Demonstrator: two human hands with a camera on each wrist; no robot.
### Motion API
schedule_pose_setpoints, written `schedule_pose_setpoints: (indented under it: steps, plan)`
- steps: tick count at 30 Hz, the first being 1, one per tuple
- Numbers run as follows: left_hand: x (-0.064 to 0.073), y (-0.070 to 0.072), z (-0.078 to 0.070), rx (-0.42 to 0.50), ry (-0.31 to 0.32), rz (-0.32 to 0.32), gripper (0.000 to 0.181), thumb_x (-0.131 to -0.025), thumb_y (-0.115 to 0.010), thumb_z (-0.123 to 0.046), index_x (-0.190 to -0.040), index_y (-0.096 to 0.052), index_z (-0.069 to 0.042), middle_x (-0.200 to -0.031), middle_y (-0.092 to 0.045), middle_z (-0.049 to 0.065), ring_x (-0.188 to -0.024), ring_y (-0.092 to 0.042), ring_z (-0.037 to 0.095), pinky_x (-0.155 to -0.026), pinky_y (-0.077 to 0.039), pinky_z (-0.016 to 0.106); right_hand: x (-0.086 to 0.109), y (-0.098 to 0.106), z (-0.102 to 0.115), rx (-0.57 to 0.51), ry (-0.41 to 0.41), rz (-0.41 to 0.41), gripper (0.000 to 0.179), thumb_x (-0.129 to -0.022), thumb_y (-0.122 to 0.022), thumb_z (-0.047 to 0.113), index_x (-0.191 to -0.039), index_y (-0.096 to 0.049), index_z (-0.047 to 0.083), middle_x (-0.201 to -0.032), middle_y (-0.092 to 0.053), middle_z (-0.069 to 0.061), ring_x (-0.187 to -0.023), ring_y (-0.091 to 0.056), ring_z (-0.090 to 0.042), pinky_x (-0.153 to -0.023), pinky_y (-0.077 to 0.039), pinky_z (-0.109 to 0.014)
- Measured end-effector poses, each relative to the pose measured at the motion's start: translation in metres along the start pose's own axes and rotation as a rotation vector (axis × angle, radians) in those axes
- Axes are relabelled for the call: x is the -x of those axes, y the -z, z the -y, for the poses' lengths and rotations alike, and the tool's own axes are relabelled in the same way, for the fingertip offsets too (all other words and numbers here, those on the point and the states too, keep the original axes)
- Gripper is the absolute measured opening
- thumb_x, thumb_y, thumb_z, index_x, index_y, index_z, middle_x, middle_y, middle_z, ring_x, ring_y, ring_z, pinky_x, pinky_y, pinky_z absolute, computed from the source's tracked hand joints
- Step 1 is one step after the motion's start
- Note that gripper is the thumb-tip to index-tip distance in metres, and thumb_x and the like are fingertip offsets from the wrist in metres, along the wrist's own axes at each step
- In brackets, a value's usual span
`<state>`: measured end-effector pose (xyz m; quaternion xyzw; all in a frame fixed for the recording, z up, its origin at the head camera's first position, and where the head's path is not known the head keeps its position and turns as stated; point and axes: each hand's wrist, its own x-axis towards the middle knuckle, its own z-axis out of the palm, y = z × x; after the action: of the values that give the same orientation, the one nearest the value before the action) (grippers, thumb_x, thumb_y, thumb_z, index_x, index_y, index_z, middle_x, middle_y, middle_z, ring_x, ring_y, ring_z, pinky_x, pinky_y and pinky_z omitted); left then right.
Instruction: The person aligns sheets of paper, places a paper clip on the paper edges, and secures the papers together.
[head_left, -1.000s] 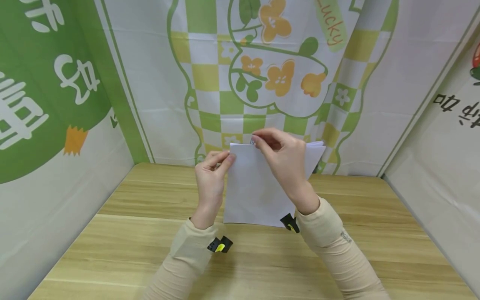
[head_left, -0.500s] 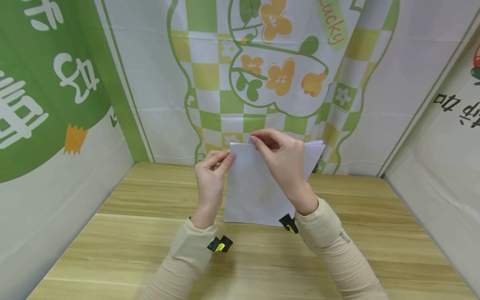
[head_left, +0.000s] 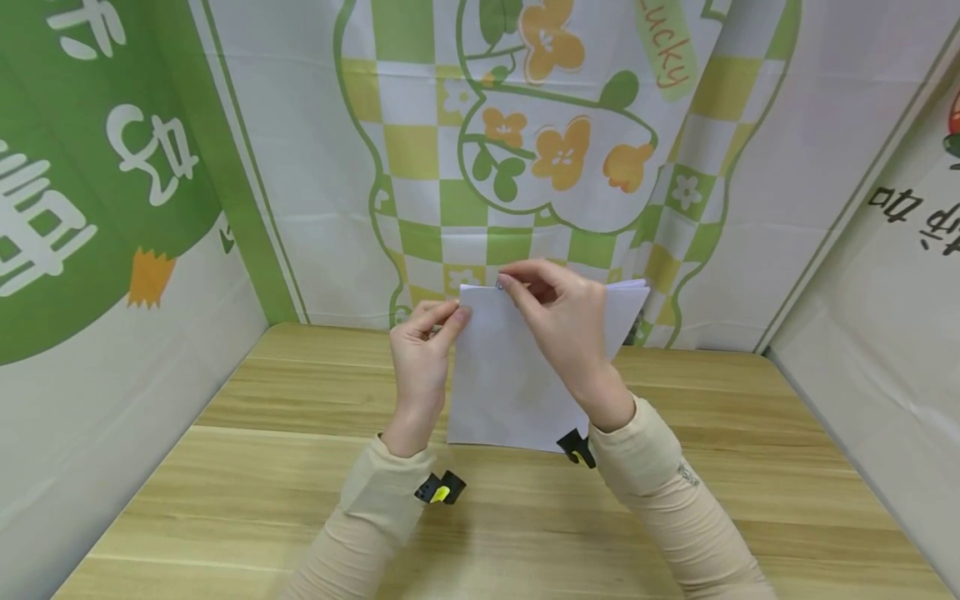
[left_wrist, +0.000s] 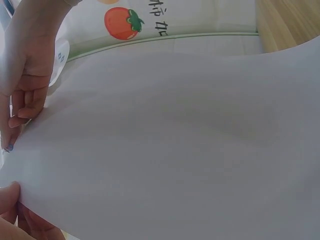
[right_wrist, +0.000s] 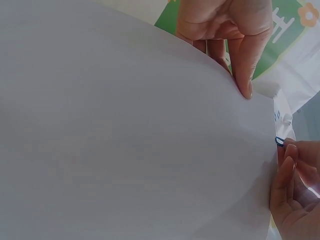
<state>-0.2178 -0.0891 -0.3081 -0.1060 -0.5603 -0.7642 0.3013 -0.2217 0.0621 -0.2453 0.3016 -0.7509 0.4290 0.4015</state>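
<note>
Several white paper sheets stand raised, their lower edge near the wooden table. My left hand pinches the upper left edge of the sheets between thumb and fingers. At the top edge, my right hand pinches a small blue paper clip between thumb and index finger. The loop of the clip lies right at the paper's edge in the right wrist view. Toward the upper right, the sheets fan slightly apart. The right hand covers part of the top edge in the head view.
The wooden table reaches to printed cloth walls on three sides. A green and yellow checked cloth hangs close behind the paper. Black and yellow mounts sit at the wrists.
My right hand has shifted very slightly left along the top edge with the paper clip. The left hand keeps its pinch on the sheets in the same place.
</note>
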Motion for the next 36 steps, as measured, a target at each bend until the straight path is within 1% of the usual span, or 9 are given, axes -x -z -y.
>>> schedule_pose_setpoints:
  steps: [5,11,19,26,36]
  plan:
    - [0.0001,0.0002,-0.0003,-0.003,-0.002,0.002,0.021,-0.081,-0.071,0.002,-0.095,-0.066,0.016,-0.077,-0.064,-0.012,-0.075,-0.055,0.006,-0.066,-0.044,0.017,0.0004,-0.0007,-0.0005,-0.01,0.008,0.0,0.009,-0.086,-0.07,0.015,-0.089,-0.075,0.007,-0.08,-0.073,-0.003,-0.06,-0.064,-0.007,-0.059,-0.053,-0.022]
    - [0.0004,0.0004,-0.0008,0.005,0.002,0.005,0.022,-0.081,-0.071,0.002,-0.096,-0.065,0.017,-0.077,-0.064,-0.011,-0.076,-0.056,0.006,-0.066,-0.044,0.017,0.001,-0.0011,-0.0006,-0.01,0.012,0.001,0.009,-0.086,-0.071,0.015,-0.089,-0.075,0.008,-0.08,-0.073,-0.003,-0.062,-0.065,-0.006,-0.06,-0.053,-0.021]
    - [0.0004,0.0004,-0.0007,-0.001,0.003,0.009,0.021,-0.081,-0.07,0.002,-0.096,-0.066,0.017,-0.077,-0.064,-0.011,-0.076,-0.056,0.006,-0.066,-0.045,0.017,0.0015,-0.001,-0.0015,-0.041,0.005,-0.002,0.008,-0.085,-0.071,0.013,-0.09,-0.073,0.007,-0.08,-0.073,-0.004,-0.058,-0.063,-0.009,-0.056,-0.05,-0.019]
    - [0.0,0.0008,0.0013,0.013,-0.003,0.007,0.021,-0.082,-0.07,0.002,-0.096,-0.065,0.017,-0.077,-0.064,-0.011,-0.076,-0.056,0.006,-0.066,-0.044,0.017,0.0019,-0.0008,-0.0019,-0.017,0.006,0.004,0.009,-0.086,-0.071,0.015,-0.09,-0.072,0.008,-0.079,-0.073,-0.003,-0.055,-0.06,-0.007,-0.053,-0.048,-0.018]
    - [0.0005,0.0003,0.0011,0.033,-0.003,0.007,0.022,-0.081,-0.07,0.004,-0.096,-0.064,0.019,-0.077,-0.065,-0.01,-0.076,-0.056,0.006,-0.066,-0.045,0.017,0.0024,-0.0003,-0.0016,-0.026,0.006,0.006,0.006,-0.085,-0.071,0.013,-0.087,-0.072,0.007,-0.078,-0.072,-0.003,-0.056,-0.061,-0.008,-0.054,-0.048,-0.018]
